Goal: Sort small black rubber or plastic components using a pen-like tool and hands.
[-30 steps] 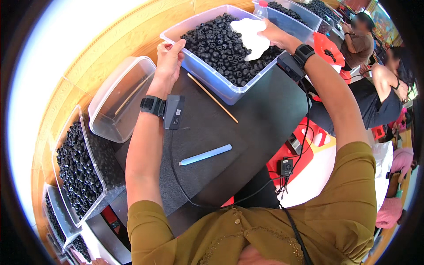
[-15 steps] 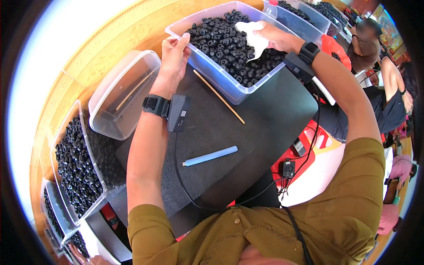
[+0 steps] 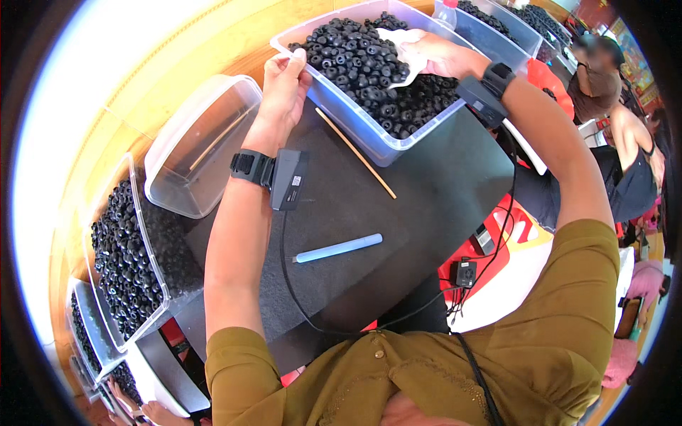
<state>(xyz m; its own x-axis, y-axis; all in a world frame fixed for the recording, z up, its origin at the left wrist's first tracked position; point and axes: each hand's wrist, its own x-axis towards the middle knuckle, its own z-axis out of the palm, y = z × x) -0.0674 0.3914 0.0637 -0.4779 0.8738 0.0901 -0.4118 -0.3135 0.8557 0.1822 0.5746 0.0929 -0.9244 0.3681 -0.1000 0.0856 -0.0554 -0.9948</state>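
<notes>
plainly, the counter [image 3: 426,206] carries our clear bin [image 3: 369,138] of black rings [image 3: 355,60], long axis running up-right toward the wall. our left hand [image 3: 284,89] pinches its near rim; our right hand [image 3: 440,57] grips a white cloth [image 3: 398,42] inside — a tug could tip it and scatter rings onto the thin stick [image 3: 355,153].
</notes>
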